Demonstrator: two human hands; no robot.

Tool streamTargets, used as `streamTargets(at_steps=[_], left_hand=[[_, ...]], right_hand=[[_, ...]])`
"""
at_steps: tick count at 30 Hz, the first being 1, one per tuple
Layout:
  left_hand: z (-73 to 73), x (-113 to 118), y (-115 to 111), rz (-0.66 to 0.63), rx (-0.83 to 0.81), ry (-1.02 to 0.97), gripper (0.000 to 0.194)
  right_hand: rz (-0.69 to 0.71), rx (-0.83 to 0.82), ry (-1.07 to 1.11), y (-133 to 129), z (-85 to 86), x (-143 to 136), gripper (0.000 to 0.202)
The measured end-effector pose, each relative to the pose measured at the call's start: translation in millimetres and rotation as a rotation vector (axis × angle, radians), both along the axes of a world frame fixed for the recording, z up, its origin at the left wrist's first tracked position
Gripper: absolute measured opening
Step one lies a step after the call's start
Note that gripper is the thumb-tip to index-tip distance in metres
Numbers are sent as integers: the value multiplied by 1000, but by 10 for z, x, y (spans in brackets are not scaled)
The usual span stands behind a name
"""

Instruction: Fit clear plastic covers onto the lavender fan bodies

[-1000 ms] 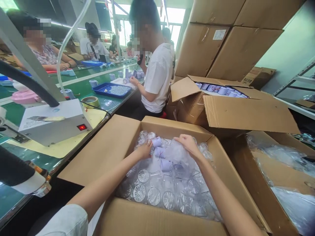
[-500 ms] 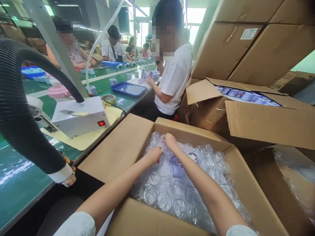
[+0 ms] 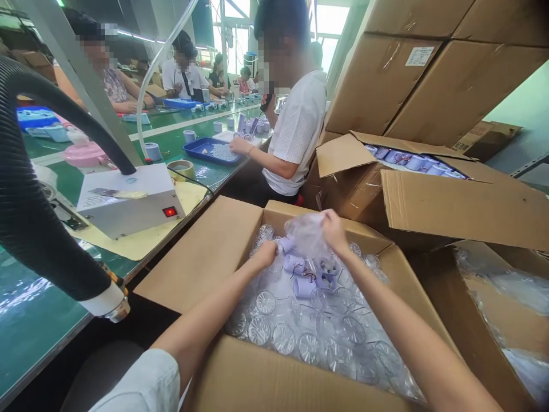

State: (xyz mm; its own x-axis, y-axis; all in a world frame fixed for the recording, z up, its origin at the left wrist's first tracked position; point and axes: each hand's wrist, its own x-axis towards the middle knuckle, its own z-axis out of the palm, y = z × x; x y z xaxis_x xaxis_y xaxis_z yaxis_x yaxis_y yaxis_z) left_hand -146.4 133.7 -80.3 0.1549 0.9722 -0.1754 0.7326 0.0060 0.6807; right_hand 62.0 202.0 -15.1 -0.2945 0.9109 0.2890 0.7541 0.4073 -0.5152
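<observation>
An open cardboard box (image 3: 274, 372) in front of me holds clear plastic cups (image 3: 283, 339) under thin plastic, with several lilac cylindrical parts (image 3: 304, 287) and thin wires among them. My right hand (image 3: 334, 232) is closed on a crumpled clear plastic bag (image 3: 306, 234), raised over the far part of the box. At the box's left inner side, my left hand (image 3: 266, 253) is closed beside a lilac part; whatever its fingers hold is too small to make out.
On the left, a black corrugated hose (image 3: 38, 189) arches near a white device (image 3: 131, 200) on the green table (image 3: 26, 343). A person in white works beyond the box. Another open box (image 3: 463, 200) and stacked cartons stand at right.
My right hand has moved right and up, lifting the plastic bag. More lilac parts now show beneath. My left hand has shifted slightly left and up. The view has shifted a little.
</observation>
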Motion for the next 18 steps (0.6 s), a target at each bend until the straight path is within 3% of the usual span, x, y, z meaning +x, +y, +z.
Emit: streamTargets(at_steps=[3, 5, 8, 9, 12, 14, 18], left_hand=[[125, -23, 59, 46, 9, -98, 30], [222, -45, 93, 77, 17, -183, 30], [378, -53, 157, 146, 36, -331, 30], [431, -46, 183, 175, 47, -380, 30], [585, 5, 264, 261, 79, -514, 32], [668, 55, 313, 302, 87, -594, 33], [756, 164, 394, 286, 15, -759, 30]], right_hand=[[74, -55, -3, -270, 224, 317, 29], [192, -159, -55, -582, 238, 366, 37], [348, -315, -161, -1164, 14, 183, 25], [371, -350, -198, -1350, -106, 74, 35], [400, -400, -267, -1769, -471, -307, 89], [386, -405, -282, -1901, -646, -535, 102], [359, -406, -270, -1950, -793, -742, 98]])
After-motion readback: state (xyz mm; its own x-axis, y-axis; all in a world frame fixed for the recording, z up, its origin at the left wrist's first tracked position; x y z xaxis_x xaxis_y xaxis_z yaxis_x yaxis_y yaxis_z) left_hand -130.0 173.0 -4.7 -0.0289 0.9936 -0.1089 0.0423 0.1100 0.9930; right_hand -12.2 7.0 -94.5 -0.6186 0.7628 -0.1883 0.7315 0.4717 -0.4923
